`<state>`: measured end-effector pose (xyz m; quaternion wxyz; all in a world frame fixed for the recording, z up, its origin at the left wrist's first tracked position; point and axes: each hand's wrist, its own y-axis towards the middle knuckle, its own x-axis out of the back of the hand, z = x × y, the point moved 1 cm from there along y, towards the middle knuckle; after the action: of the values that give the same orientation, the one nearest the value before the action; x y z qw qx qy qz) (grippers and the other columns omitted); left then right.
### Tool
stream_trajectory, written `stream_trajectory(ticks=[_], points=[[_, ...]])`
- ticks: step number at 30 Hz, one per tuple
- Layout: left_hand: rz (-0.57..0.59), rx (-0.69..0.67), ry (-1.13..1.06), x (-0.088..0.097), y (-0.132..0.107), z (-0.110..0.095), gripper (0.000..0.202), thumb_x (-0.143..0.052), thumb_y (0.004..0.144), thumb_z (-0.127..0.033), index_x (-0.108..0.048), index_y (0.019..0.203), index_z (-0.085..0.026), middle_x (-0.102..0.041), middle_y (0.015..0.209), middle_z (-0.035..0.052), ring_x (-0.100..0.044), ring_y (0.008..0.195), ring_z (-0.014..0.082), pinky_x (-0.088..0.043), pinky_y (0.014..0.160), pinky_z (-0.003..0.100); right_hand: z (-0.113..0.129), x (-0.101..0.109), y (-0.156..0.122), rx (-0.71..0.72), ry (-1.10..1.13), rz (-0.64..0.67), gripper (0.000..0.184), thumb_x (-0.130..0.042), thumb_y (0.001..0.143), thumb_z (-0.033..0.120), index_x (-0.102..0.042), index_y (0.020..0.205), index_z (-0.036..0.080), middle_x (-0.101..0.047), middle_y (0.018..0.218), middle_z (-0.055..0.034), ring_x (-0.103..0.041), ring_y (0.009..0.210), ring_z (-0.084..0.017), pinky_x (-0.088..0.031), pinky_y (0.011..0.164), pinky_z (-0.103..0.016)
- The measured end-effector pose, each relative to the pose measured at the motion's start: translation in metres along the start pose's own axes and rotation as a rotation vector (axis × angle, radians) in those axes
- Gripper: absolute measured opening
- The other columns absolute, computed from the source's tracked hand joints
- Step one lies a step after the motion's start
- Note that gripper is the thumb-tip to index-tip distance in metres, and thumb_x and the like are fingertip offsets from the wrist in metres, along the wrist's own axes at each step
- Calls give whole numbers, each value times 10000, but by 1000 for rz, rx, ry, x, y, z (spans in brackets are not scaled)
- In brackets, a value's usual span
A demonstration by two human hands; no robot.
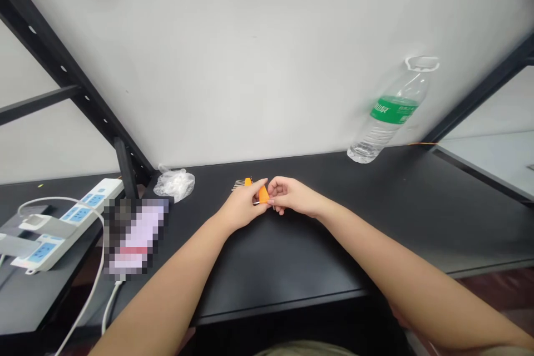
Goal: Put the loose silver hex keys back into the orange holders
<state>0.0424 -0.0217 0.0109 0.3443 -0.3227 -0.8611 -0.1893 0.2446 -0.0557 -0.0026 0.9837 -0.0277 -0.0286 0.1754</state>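
Note:
Above the black tabletop, my left hand is closed around an orange plastic holder. Several thin metal rods, set side by side like a row of keys or bits, stick out to the left past my fingers. A slim silvery rod also shows below the orange part, by my left thumb. My right hand has its fingers curled, and its thumb and fingertips pinch the right end of the holder. Part of the orange piece is hidden behind my left fingers.
A crumpled clear plastic bag lies at the back left. Nearer sits a blurred-out phone with a white cable. A power strip is further left. An uncapped-looking large plastic bottle stands against the wall, between black frame posts.

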Motion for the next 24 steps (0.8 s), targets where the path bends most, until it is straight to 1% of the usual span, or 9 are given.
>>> stream_trajectory(ticks=[2,5,8,10,13,16,19,21,24], points=[[-5,10,39,0,0,1,719,-643,878,-352,-432,1548,-199,-720,988,41,-669,875,197,-517,836,305,0,-1,0,27,-35,-5,272,-775,833,325,-575,962,193,-689,849,-27,-633,659,-137,-542,592,-277],[-12,1,118,0,1,2,619,-619,854,-254,-521,1465,-229,-712,938,30,-659,833,197,-505,769,295,2,4,-2,71,-204,-31,211,-677,910,335,-579,1044,203,-687,897,-36,-634,673,-145,-531,604,-288],[-22,1,193,0,1,3,558,-601,794,-154,-602,1342,-262,-696,907,17,-647,811,197,-487,721,286,8,19,-7,181,-696,-104,130,-614,934,260,-645,1054,219,-671,970,-49,-636,786,-169,-509,710,-311],[-17,18,195,0,0,5,565,-614,787,-159,-595,1341,-269,-689,899,12,-646,805,197,-491,724,288,11,31,-11,226,-1026,-105,114,-619,912,204,-693,997,222,-643,1002,-59,-622,846,-182,-478,763,-313],[3,29,159,-1,0,8,562,-644,813,-209,-577,1366,-278,-694,945,15,-658,838,200,-504,751,290,10,41,-14,169,-1251,-50,150,-596,911,164,-716,981,222,-609,992,-61,-602,797,-165,-441,725,-285],[6,30,154,-2,1,9,531,-671,840,-258,-585,1362,-292,-700,990,19,-666,882,206,-506,764,291,9,39,-14,103,-1313,-24,111,-586,895,146,-685,895,197,-602,960,-63,-568,721,-149,-405,662,-274],[-16,20,185,-2,3,10,506,-699,844,-272,-606,1340,-290,-701,966,20,-666,889,211,-499,775,295,10,35,-14,47,-1286,-17,61,-631,821,134,-623,795,188,-617,929,-60,-542,679,-145,-378,616,-272],[-43,17,205,-2,3,11,490,-713,841,-276,-615,1321,-291,-700,949,18,-661,894,215,-490,770,295,12,35,-14,49,-1216,-13,83,-638,787,121,-598,772,192,-627,882,-45,-544,681,-148,-381,617,-268],[-73,29,223,-3,4,12,460,-719,838,-287,-624,1288,-302,-694,906,6,-648,863,214,-472,730,289,15,37,-15,107,-1026,-18,82,-603,812,125,-603,837,203,-645,844,-13,-564,698,-145,-413,646,-259]])
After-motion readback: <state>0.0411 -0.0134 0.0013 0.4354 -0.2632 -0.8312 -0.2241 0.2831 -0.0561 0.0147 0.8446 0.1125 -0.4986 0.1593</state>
